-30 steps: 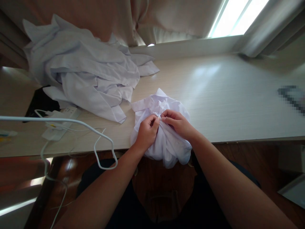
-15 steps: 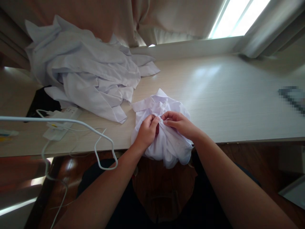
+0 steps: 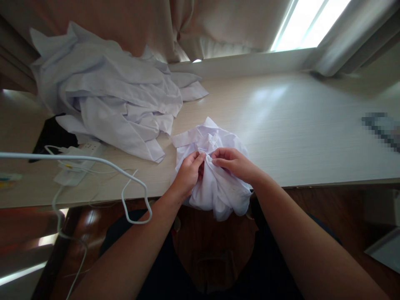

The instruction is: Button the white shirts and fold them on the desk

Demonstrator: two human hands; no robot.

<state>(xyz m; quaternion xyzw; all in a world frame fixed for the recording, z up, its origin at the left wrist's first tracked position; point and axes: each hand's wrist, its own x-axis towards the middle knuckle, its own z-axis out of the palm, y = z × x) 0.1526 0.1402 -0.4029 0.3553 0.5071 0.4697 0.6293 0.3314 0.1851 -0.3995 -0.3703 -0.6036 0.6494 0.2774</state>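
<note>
Head view shows your left hand (image 3: pixel 187 177) and right hand (image 3: pixel 236 163) meeting on a crumpled white shirt (image 3: pixel 218 187) at the near edge of the bench (image 3: pixel 296 125), part of it hanging over. Both sets of fingers pinch its cloth where they meet. A pile of white garments (image 3: pixel 118 100) lies well apart, far left.

We see thin, matt white cloth, heavily creased, in the small shirt (image 3: pixel 215 183) at the near edge. The far-left pile of shirts (image 3: pixel 109 100) is the same soft woven cloth. The bench (image 3: pixel 296 125) looks like pale wood-grain laminate, smooth with a dull sheen. The cable (image 3: pixel 93 160) and power strip (image 3: pixel 78 166) look like smooth white plastic. The curtain (image 3: pixel 218 25) is matt beige fabric.
</note>
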